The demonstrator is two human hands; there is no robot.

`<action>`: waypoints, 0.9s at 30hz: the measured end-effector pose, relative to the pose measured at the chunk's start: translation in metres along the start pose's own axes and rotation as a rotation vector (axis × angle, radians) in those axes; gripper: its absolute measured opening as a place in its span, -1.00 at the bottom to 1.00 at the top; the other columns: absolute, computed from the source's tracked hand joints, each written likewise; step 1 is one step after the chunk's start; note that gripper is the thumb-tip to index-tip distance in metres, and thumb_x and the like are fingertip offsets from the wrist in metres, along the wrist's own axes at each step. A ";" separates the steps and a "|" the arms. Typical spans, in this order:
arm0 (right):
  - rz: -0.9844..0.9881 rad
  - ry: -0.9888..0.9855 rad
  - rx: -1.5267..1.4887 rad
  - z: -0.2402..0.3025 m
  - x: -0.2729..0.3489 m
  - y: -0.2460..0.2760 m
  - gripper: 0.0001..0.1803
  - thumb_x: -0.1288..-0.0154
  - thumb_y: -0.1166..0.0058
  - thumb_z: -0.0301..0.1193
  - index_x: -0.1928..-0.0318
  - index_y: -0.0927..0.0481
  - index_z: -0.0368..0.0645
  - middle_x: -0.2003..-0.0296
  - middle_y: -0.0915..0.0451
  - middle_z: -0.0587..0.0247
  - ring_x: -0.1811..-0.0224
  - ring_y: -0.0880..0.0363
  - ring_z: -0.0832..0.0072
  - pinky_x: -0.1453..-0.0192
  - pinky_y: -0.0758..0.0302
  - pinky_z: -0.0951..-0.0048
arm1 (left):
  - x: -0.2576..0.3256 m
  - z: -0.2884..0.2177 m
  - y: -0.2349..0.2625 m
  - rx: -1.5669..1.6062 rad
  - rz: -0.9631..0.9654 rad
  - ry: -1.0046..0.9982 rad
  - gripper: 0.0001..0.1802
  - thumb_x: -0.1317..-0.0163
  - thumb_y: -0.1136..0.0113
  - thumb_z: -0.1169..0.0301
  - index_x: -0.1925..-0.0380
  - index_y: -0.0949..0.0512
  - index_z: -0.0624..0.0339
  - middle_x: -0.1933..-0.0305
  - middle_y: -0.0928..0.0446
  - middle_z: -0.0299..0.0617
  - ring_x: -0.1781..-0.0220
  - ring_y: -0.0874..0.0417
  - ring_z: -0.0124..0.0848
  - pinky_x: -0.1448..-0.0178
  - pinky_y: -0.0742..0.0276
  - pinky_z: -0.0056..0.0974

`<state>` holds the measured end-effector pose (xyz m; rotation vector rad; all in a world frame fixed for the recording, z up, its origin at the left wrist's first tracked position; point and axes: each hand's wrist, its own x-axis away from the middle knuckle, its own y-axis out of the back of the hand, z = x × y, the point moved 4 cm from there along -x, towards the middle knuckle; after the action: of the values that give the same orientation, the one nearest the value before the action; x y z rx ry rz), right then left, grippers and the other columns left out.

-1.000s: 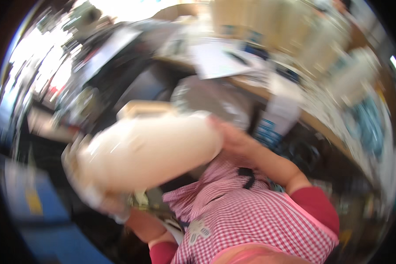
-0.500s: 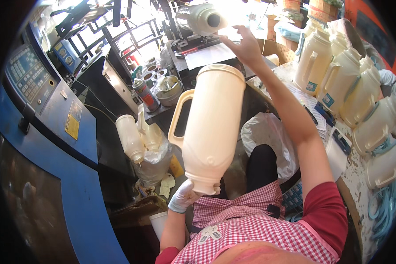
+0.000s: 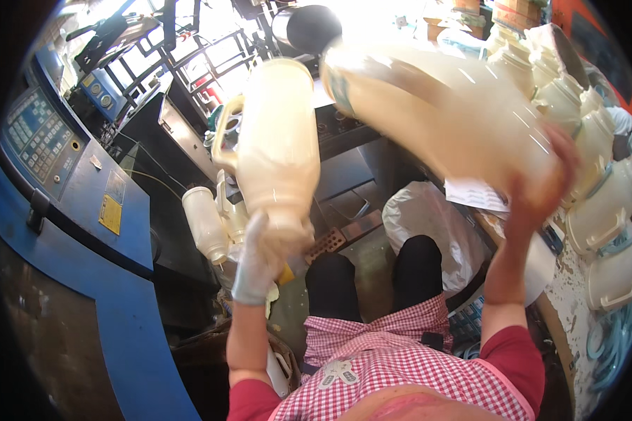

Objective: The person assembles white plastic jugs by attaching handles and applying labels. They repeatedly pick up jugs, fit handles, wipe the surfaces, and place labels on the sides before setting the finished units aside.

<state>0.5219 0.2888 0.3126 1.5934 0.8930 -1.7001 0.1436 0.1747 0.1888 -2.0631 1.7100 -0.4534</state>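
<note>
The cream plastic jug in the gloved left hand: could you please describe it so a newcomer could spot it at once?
Start at the big blue machine with the keypad panel on the left. Just right of it, the gloved left hand grips the cream plastic jug by its lower end. Unlike the blurred cream jug in the bare right hand, it is sharp, upright, handle leftward.

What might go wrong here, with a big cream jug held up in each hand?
The right hand grips a motion-blurred jug by its base only, so it may slip or strike the row of finished jugs beside it. The gloved left hand also holds its upright jug just at the bottom, close to the blue machine; it could tip.
</note>
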 end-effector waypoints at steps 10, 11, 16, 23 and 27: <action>0.552 -0.680 -0.474 0.013 0.058 -0.007 -0.74 -0.25 -0.34 -0.40 0.06 -0.73 -0.18 0.15 -0.72 0.19 0.06 -0.71 0.37 -0.13 -0.57 0.37 | -0.196 -0.044 -0.192 0.121 0.442 -0.231 -0.33 -0.52 -0.14 -0.06 -0.43 -0.29 0.09 -0.31 -0.48 0.06 -0.32 -0.58 0.03 -0.46 -0.55 0.16; 0.605 -0.656 -0.488 0.018 0.063 -0.017 -0.75 -0.23 -0.36 -0.40 0.09 -0.75 -0.19 0.17 -0.73 0.15 0.08 -0.73 0.30 -0.10 -0.60 0.35 | -0.213 -0.044 -0.198 0.136 0.387 -0.208 -0.31 -0.51 -0.14 -0.07 -0.44 -0.27 0.08 -0.32 -0.46 0.08 -0.32 -0.57 0.07 -0.46 -0.55 0.19; 0.709 -0.626 -0.615 0.024 0.088 -0.067 -0.71 -0.21 -0.40 -0.31 0.09 -0.77 -0.18 0.18 -0.75 0.17 0.15 -0.78 0.31 -0.03 -0.66 0.38 | -0.313 -0.068 -0.189 0.279 0.048 0.056 -0.29 -0.41 -0.17 -0.15 -0.41 -0.29 -0.07 -0.42 -0.34 -0.03 -0.32 -0.50 0.14 -0.37 -0.52 0.37; 0.865 -0.885 -0.566 -0.031 0.139 -0.161 -0.54 -0.29 -0.40 -0.19 -0.11 -0.72 -0.17 0.20 -0.79 0.15 0.04 -0.76 0.44 -0.18 -0.61 0.39 | -0.356 -0.094 -0.158 0.233 0.230 -0.046 -0.31 -0.37 -0.25 -0.06 -0.34 -0.39 0.11 -0.30 -0.41 0.10 -0.32 -0.51 0.18 -0.33 -0.62 0.30; 1.050 -0.936 -0.474 -0.083 0.190 -0.251 -0.17 -0.11 -0.43 -0.01 -0.37 -0.57 -0.07 0.20 -0.81 0.03 0.11 -0.81 0.19 -0.10 -0.67 0.27 | -0.374 -0.086 -0.157 0.274 0.190 0.027 -0.52 -0.40 -0.16 -0.10 -0.07 -0.56 0.00 -0.14 -0.56 -0.02 -0.28 -0.52 0.09 -0.35 -0.49 0.33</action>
<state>0.3503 0.5002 0.1340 0.5636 -0.0752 -1.0848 0.1619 0.5561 0.3493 -1.6932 1.7309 -0.6184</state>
